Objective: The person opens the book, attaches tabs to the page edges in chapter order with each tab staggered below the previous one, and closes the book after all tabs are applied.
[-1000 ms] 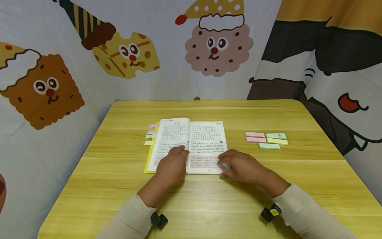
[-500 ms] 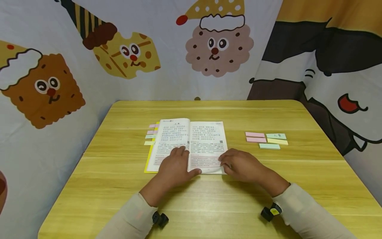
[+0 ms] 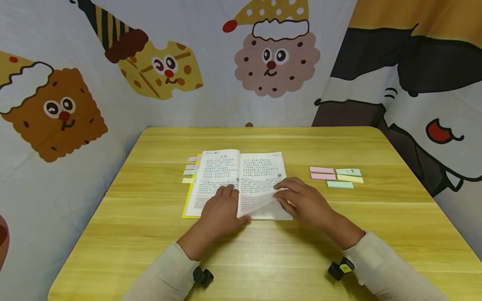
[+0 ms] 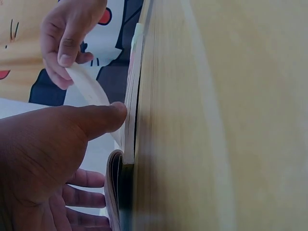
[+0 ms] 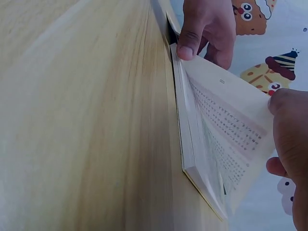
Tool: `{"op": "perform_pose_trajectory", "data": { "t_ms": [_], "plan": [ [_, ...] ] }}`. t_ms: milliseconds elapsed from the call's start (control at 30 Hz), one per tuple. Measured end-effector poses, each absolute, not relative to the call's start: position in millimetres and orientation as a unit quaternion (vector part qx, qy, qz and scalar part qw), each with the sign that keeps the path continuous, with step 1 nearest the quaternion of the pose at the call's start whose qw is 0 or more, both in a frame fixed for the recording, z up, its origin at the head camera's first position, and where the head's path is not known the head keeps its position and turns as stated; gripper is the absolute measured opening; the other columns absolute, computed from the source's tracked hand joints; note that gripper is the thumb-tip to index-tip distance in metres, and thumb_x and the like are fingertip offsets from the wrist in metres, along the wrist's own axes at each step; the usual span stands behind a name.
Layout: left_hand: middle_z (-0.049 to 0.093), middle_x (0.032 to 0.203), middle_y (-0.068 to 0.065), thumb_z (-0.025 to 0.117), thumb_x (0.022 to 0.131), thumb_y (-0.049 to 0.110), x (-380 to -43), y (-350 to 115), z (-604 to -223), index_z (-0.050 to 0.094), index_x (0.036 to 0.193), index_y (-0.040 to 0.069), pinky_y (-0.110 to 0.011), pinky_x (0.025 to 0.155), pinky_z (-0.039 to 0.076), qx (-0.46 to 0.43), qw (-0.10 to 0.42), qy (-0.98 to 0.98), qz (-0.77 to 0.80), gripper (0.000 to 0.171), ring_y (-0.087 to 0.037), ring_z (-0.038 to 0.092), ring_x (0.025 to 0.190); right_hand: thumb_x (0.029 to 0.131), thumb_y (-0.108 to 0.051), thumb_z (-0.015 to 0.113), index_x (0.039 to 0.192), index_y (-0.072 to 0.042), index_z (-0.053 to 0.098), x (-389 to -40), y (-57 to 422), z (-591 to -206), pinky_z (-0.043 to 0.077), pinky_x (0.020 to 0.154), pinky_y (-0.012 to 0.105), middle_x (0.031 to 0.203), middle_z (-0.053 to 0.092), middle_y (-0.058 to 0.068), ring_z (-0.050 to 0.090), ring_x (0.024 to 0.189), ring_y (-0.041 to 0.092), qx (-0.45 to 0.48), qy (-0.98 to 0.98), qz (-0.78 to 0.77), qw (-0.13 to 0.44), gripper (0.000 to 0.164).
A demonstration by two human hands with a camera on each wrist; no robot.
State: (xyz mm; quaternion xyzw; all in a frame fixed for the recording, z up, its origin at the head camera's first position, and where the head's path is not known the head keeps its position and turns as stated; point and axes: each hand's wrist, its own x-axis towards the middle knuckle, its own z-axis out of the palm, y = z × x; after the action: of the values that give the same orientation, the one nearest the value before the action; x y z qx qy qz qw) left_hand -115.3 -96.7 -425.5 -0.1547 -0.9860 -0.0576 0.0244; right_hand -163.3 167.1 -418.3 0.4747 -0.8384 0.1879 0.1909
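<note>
A printed book (image 3: 220, 167) with a yellow cover lies spread on the wooden table. My left hand (image 3: 221, 211) rests on its left page with fingers extended, thumb reaching across the lower middle near the spine. At the right side, my right hand (image 3: 305, 202) pinches the outer lower part of a page (image 5: 228, 91) between thumb and fingers. That page is raised and curves up from the stack beneath it, as the right wrist view shows. In the left wrist view the left thumb (image 4: 108, 117) lies at the book's lower edge. Several coloured index tabs (image 3: 191, 167) stick out of the book's left side.
Right of the book lie several slim sticky-note pads: pink (image 3: 322, 170), green (image 3: 340, 184) and yellow (image 3: 350, 179). The table's (image 3: 233, 267) far edge meets a cartoon-printed cloth (image 3: 211, 108). Each wrist carries a small black camera (image 3: 203, 276).
My right hand has lifted the right page's lower corner and moved slightly up with it. The left thumb has spread out to the right over the book's lower edge.
</note>
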Motion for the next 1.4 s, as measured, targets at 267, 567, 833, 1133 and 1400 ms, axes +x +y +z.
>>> {"op": "perform_pose_trajectory", "data": {
  "t_ms": [267,567,833,1133,1400],
  "plan": [
    [0.05,0.129,-0.012,0.057,0.087,0.048,-116.8,-96.4,-425.2,0.054,0.121,-0.001,-0.041,0.079,0.049,-0.121,0.034,-0.989,-0.082,0.06,-0.027,0.047,0.117,0.087,-0.028,0.066,0.132,-0.017,0.053,-155.9,166.9,-409.9,0.049,0.079,0.036,0.137,0.044,0.001,0.044,0.121,0.019,0.429,-0.86,0.187,0.202,0.048],
    [0.062,0.1,-0.013,0.058,0.09,0.044,-121.7,-97.0,-421.8,0.042,0.129,-0.001,-0.04,0.06,0.049,-0.034,0.088,-0.972,-0.214,0.062,-0.024,0.061,0.083,0.085,-0.041,0.066,0.124,-0.016,0.057,-157.2,168.7,-418.2,0.046,0.088,0.035,0.125,0.052,-0.003,0.048,0.117,0.014,0.437,-0.873,0.173,0.127,0.047],
    [0.035,0.137,-0.023,0.074,0.076,0.015,-123.2,-102.3,-422.1,0.007,0.151,0.011,-0.045,0.074,0.051,-0.035,0.183,-0.964,-0.187,0.101,-0.037,0.04,0.123,0.082,-0.05,0.066,0.12,-0.02,0.061,-156.1,171.2,-428.0,0.043,0.092,0.033,0.126,0.053,-0.003,0.046,0.118,0.012,0.412,-0.9,0.138,0.024,0.05],
    [0.02,0.149,-0.023,0.069,0.074,0.008,-123.7,-105.1,-417.3,0.048,0.136,0.017,-0.055,0.108,0.003,-0.084,0.202,-0.974,-0.062,0.066,-0.041,-0.004,0.139,0.077,-0.048,0.072,0.115,-0.018,0.064,-154.3,171.5,-428.8,0.043,0.092,0.034,0.125,0.054,-0.003,0.047,0.117,0.015,0.404,-0.906,0.127,-0.018,0.049],
    [0.051,0.134,-0.005,0.056,0.09,0.002,-120.4,-101.2,-419.7,0.062,0.118,0.013,-0.042,0.109,0.021,-0.191,0.117,-0.972,-0.076,0.031,-0.028,0.032,0.134,0.079,-0.046,0.072,0.11,-0.019,0.067,-155.2,172.5,-430.0,0.042,0.092,0.034,0.125,0.055,-0.002,0.047,0.117,0.015,0.412,-0.904,0.117,-0.015,0.042]
  ]
}}
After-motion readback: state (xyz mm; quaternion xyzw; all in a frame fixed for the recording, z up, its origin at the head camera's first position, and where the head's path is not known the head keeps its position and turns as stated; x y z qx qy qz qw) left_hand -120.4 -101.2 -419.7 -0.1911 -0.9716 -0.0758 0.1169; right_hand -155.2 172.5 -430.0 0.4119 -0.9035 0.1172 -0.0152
